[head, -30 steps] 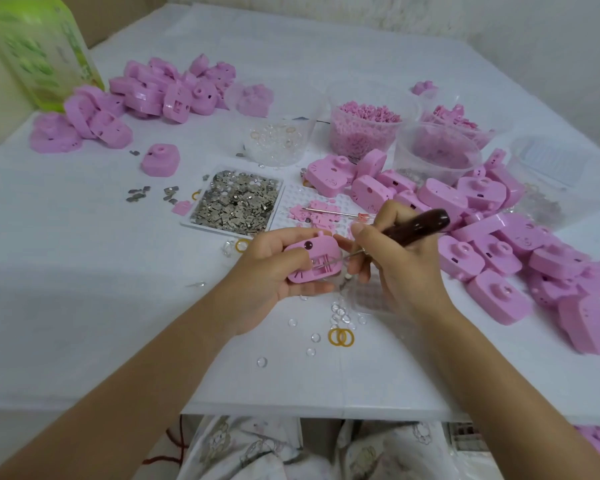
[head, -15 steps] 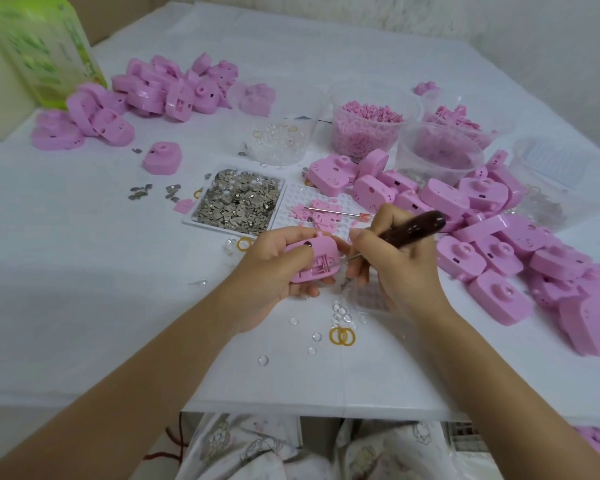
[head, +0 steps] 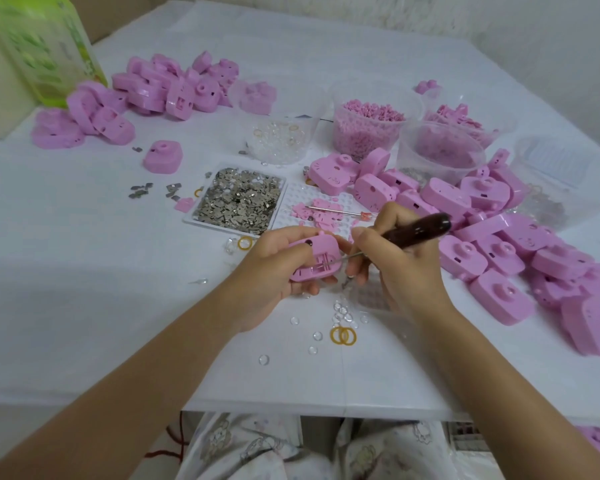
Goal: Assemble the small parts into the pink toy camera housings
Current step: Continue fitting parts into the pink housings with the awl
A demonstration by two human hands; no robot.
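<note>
Head view: my left hand (head: 274, 268) curls round a pink housing (head: 321, 252) just in front of the tray of metal clips (head: 238, 200); my right hand (head: 402, 268) grips the dark-handled pick (head: 416, 228), its tip touching the housing (what it touches is too small to tell). Both grips unchanged from before.

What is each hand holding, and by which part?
The left hand grips a pink plastic toy camera housing by its edges; the right hand holds a dark-handled metal pick by its handle.
</note>
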